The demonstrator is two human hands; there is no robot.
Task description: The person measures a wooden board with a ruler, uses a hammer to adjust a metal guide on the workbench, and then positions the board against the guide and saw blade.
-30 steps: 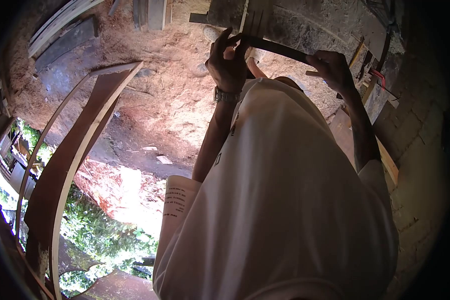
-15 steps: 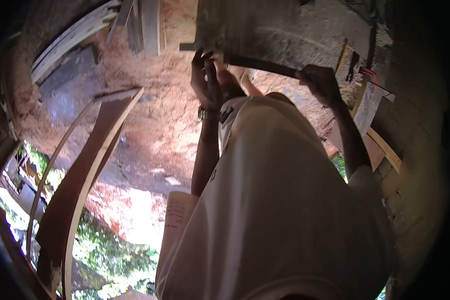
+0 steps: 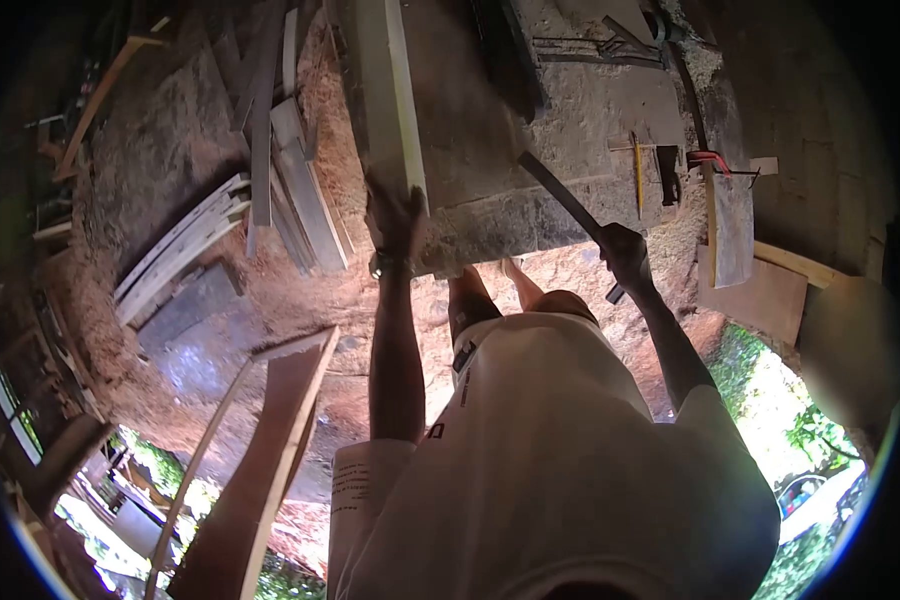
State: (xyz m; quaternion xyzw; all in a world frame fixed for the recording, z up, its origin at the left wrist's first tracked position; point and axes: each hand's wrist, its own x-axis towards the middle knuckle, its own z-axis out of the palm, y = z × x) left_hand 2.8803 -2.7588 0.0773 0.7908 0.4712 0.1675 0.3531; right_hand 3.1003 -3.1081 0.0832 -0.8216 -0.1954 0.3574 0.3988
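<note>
My left hand (image 3: 397,222) is at the near end of a long wooden board (image 3: 408,110), its thumb and fingers around the board's two sides. The board lies lengthwise over the dark workbench (image 3: 510,222) and has a pale edge. To the right, my right hand (image 3: 624,254) is closed around a long, flat, dark bar (image 3: 560,193). The bar's far end points up and left over the bench's front edge, and a short end sticks out below my fist.
On the bench's right side are a yellow pencil-like stick (image 3: 638,175) and a red clamp-like object (image 3: 708,158). Planks (image 3: 305,190) and stacked pale strips (image 3: 180,250) lie at left. A curved wooden frame (image 3: 290,440) stands at lower left.
The view has shifted, showing more of the bench and the long board. My left hand has gone from beside the bar to the board's end. The bar, still in my right hand, is tilted more steeply.
</note>
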